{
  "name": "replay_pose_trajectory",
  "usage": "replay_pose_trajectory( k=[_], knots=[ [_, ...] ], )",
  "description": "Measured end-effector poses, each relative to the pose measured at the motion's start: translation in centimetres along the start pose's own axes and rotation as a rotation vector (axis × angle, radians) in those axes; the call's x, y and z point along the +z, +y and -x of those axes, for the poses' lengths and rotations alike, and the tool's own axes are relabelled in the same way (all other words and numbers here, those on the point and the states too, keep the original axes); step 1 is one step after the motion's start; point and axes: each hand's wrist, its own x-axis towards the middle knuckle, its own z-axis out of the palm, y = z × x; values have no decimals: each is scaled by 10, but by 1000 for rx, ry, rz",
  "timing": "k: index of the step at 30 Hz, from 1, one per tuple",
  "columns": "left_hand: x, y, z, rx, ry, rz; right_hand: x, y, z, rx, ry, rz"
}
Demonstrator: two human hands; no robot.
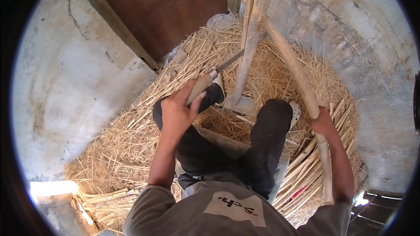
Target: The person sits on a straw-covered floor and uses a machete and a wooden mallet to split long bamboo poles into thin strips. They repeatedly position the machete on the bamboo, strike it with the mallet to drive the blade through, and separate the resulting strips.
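Near on the right, the right hand (324, 123) is gripping a long pole (294, 67) that is slanting up and left toward the far wall. Farther left, the left hand (179, 110) is closing around a knife (215, 73), its blade pointing right, seemingly touching an upright stick (246, 63) above the straw (131, 126).

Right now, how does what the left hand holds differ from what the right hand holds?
The left hand grips a knife by its pale handle; its dark blade reaches the upright wooden post. The right hand grips a long pale cane. The knife is short and partly metal; the cane is far longer, all wood, running diagonally past the post. The knife is raised above the knees; the cane passes beside the right leg. Both are held in closed fists.
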Motion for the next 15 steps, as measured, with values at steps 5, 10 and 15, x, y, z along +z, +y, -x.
replay_pose_trajectory(
  k=[5, 10, 15],
  knots=[
    [-1, 3, -13, 54, -15, -41, -61, -29, 23, 123, -153, -234],
    [-9, 9, -2, 23, -79, -164, -142, -40, 49, -99, 228, -398],
    [-26, 3, -22, -15, -276, -311, -201, -40, 88, -395, 525, -603]
  ],
)
